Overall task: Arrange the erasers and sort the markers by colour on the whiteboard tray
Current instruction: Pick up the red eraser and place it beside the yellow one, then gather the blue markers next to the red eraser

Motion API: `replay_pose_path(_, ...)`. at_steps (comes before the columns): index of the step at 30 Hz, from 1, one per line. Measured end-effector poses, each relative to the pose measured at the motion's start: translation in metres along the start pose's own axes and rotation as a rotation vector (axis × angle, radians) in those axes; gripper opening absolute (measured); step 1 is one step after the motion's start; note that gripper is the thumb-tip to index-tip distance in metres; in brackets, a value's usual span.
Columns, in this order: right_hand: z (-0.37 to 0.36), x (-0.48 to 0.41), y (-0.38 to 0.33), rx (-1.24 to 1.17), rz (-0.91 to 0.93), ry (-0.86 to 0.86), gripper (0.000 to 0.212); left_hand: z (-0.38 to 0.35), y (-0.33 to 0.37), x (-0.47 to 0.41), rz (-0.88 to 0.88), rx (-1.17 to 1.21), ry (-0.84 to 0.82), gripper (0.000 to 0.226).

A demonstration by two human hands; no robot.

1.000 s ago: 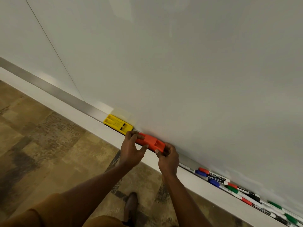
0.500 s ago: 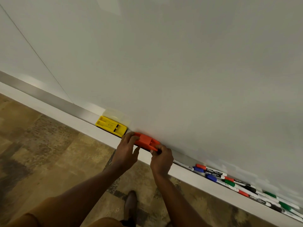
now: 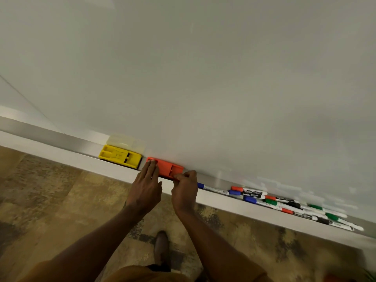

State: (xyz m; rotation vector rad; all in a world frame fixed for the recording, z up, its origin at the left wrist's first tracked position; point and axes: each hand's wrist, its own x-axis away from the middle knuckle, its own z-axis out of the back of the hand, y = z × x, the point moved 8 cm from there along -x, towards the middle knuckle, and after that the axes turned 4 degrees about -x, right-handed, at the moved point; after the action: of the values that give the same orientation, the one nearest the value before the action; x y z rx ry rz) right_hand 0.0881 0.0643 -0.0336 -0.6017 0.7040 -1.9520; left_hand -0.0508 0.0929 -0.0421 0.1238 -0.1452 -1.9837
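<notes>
Risks first: the orange eraser [image 3: 165,167] sits on the narrow tray [image 3: 114,170] at lower centre, near its front edge. Judging by that, too hard a nudge could tip it off onto the floor [image 3: 50,202]. Push too far left and it bumps the yellow eraser [image 3: 120,159], which lies just beside it w/ a small gap between. The markers [image 3: 284,202] lie in a mixed pile at lower right, colours unsorted; a stray elbow or sleeve could roll them off, esp. the outer ones.

Left hand [image 3: 145,190]: fingers straight and together, flat on the orange eraser's left end, pressing, not gripping. Right hand [image 3: 185,192]: fingers curled in, pinching the eraser's right front corner. Both hands touch the same eraser; nothing lifted, it rests on the tray against the whiteboard [image 3: 203,78].
</notes>
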Motion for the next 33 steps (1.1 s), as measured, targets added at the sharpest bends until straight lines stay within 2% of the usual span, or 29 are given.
replay_pose_path(5, 0.004, 0.007, 0.001, -0.020, 0.111, -0.035, 0.021, -0.003, -0.001, 0.003, 0.056, 0.000, -0.038, 0.084)
replay_pose_path(10, 0.046, 0.019, 0.031, -0.053, 0.189, 0.026, 0.022, 0.005, 0.011, 0.003, 0.061, 0.012, -0.009, 0.077)
replay_pose_path(15, 0.109, 0.028, 0.091, 0.068, 0.171, 0.156, 0.020, 0.013, 0.064, 0.001, -0.118, 0.075, 0.076, 0.057)
replay_pose_path(21, 0.185, 0.025, 0.151, 0.278, 0.110, 0.266, 0.022, 0.009, 0.150, -0.013, -0.363, 0.077, 0.114, 0.019)
replay_pose_path(24, 0.207, 0.021, 0.169, 0.364, 0.120, 0.224, 0.020, 0.003, 0.190, -0.025, -0.425, 0.037, 0.078, 0.011)
replay_pose_path(29, 0.226, 0.015, 0.188, 0.463, 0.180, 0.126, 0.022, -0.007, 0.239, -0.048, -0.341, 0.114, -0.026, 0.014)
replay_pose_path(33, 0.228, 0.010, 0.195, 0.492, 0.266, 0.038, 0.024, -0.021, 0.265, -0.053, -0.316, 0.050, -0.119, 0.016)
